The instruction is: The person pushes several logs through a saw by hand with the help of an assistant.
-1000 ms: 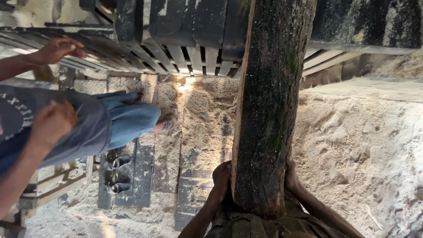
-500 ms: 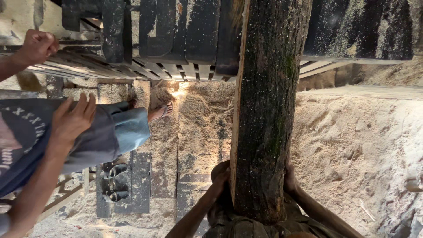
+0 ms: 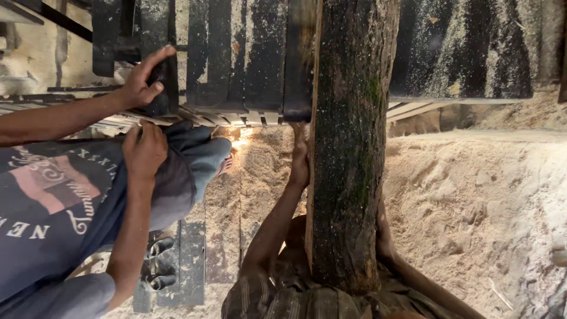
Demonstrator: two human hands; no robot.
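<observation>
A thick dark log (image 3: pixel 351 147) with mossy bark runs from my chest up to a black slatted machine bed (image 3: pixel 248 59). My left hand (image 3: pixel 299 158) lies stretched along the log's left side, fingers up by the edge of the bed. Lower down, my right hand (image 3: pixel 384 231) grips the log's right side, partly hidden behind the bark. The log's near end rests against my striped shirt (image 3: pixel 295 301).
A co-worker in a dark blue printed T-shirt (image 3: pixel 53 212) stands at the left, one hand (image 3: pixel 142 80) on a black machine part, the other (image 3: pixel 144 150) at their own hip. Sawdust heaps (image 3: pixel 472 201) cover the ground to the right. A metal plate (image 3: pixel 177 260) lies on the floor.
My left hand has slid from the log's near end up along its left side. The co-worker has shifted right and put a hand on the black machine part.
</observation>
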